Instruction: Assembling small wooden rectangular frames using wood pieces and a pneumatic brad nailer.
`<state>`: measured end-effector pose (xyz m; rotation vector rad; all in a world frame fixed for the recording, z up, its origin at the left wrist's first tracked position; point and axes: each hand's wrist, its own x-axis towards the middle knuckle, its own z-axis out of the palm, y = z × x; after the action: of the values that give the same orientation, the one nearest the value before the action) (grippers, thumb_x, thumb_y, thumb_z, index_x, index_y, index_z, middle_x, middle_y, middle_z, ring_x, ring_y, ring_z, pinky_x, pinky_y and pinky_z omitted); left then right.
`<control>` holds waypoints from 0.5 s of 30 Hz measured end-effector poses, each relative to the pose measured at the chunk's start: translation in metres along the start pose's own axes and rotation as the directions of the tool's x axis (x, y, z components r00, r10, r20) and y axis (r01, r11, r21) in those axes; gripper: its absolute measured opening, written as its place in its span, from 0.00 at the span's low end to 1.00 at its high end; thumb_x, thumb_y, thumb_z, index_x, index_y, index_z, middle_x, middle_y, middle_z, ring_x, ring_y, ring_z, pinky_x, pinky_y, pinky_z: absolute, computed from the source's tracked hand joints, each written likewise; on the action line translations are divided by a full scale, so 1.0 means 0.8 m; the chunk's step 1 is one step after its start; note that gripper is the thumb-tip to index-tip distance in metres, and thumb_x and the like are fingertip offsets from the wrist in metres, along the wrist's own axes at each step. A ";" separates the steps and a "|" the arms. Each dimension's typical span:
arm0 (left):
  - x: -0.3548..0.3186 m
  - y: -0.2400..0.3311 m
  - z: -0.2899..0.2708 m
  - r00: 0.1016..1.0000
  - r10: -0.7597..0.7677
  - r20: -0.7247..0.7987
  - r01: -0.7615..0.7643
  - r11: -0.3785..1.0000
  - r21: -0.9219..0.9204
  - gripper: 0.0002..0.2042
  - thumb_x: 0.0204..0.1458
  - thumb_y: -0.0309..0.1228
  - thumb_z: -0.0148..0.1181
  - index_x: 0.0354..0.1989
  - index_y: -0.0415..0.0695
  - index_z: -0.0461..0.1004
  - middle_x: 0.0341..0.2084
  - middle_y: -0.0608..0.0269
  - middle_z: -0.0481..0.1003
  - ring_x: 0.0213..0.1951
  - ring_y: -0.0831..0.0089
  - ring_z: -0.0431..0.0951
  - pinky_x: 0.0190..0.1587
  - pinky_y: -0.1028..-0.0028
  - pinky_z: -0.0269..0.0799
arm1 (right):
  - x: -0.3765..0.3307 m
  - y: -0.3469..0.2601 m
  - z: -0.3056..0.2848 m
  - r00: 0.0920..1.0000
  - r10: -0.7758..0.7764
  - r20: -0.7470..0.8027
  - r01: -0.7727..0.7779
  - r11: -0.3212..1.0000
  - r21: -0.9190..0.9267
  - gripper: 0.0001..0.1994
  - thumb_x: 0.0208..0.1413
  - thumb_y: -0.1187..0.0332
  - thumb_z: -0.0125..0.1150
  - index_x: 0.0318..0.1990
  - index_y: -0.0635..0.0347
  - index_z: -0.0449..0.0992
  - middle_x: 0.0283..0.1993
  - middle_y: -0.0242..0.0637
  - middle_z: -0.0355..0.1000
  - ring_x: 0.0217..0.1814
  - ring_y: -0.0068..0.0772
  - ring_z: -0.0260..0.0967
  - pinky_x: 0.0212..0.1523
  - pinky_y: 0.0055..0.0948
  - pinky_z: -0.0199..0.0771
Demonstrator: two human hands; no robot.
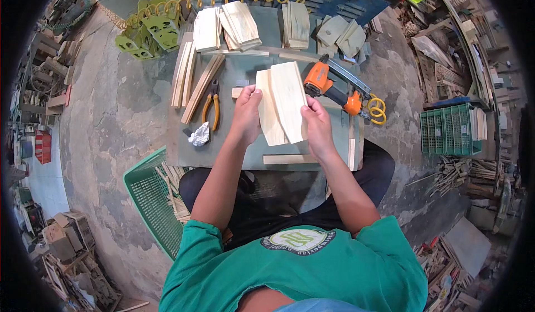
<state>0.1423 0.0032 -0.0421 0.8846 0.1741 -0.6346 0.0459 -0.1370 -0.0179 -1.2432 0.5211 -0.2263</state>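
Two pale wooden boards, a left one [271, 117] and a right one [288, 97], are held up over the work table and overlap at a slight angle. My left hand [246, 111] grips the left board by its outer edge, thumb on its face. On the other side, my right hand [318, 125] pinches the right board's outer edge. Just right of the boards lies an orange nail gun [320, 80] with a coiled yellow hose [377, 110]. Orange-handled pliers [212, 107] rest left of my left hand, above a crumpled white wad [199, 135].
Stacked boards [241, 25] line the table's far side. Wooden strips [203, 89] lie on the left, another strip [288, 159] along the near edge of the grey-green table [223, 155]. A green basket [146, 195] of wood scraps stands beside my left leg.
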 end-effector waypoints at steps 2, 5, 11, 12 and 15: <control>0.002 -0.005 0.000 1.000 0.004 0.015 -0.003 1.000 -0.022 0.10 0.68 0.33 0.47 0.49 0.41 0.69 0.40 0.64 0.76 0.41 0.77 0.76 0.46 0.74 0.72 | 0.003 0.005 -0.004 0.999 0.047 0.008 -0.047 0.997 0.061 0.15 0.67 0.73 0.46 0.57 0.69 0.70 0.49 0.35 0.74 0.50 0.21 0.69 0.57 0.24 0.67; 0.005 -0.008 -0.008 0.999 0.039 0.007 -0.039 0.999 0.022 0.10 0.67 0.32 0.47 0.49 0.40 0.70 0.41 0.64 0.75 0.41 0.77 0.76 0.46 0.74 0.72 | 0.011 0.014 -0.035 0.706 0.010 0.708 -0.638 0.443 0.630 0.22 0.69 0.66 0.45 0.66 0.67 0.61 0.43 0.40 0.72 0.36 0.25 0.71 0.34 0.24 0.72; 0.025 -0.018 -0.041 0.955 0.294 0.030 -0.240 0.713 0.659 0.13 0.63 0.32 0.52 0.51 0.38 0.71 0.40 0.57 0.78 0.42 0.67 0.78 0.47 0.69 0.72 | 0.006 0.000 -0.035 0.705 0.069 0.706 -0.680 0.351 0.644 0.26 0.69 0.60 0.47 0.68 0.65 0.58 0.42 0.41 0.69 0.29 0.25 0.67 0.25 0.24 0.66; 0.025 -0.017 -0.038 0.960 0.277 0.040 -0.199 0.576 0.793 0.14 0.61 0.33 0.54 0.51 0.37 0.72 0.40 0.53 0.78 0.42 0.63 0.79 0.47 0.68 0.72 | 0.008 0.002 -0.038 0.725 0.097 0.682 -0.658 0.392 0.643 0.25 0.69 0.59 0.46 0.67 0.64 0.60 0.41 0.39 0.70 0.28 0.24 0.67 0.25 0.24 0.66; 0.019 -0.014 -0.031 0.967 0.256 -0.012 -0.071 0.312 0.948 0.16 0.61 0.34 0.55 0.51 0.36 0.72 0.41 0.44 0.78 0.45 0.57 0.80 0.48 0.67 0.72 | 0.002 0.014 -0.039 0.855 0.233 0.463 -0.488 0.664 0.567 0.21 0.70 0.57 0.44 0.61 0.62 0.66 0.38 0.35 0.71 0.29 0.23 0.68 0.26 0.25 0.67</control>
<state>0.1507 0.0101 -0.0714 2.1182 -0.2005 -0.4185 0.0308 -0.1603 -0.0356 -0.4195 0.3147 0.1608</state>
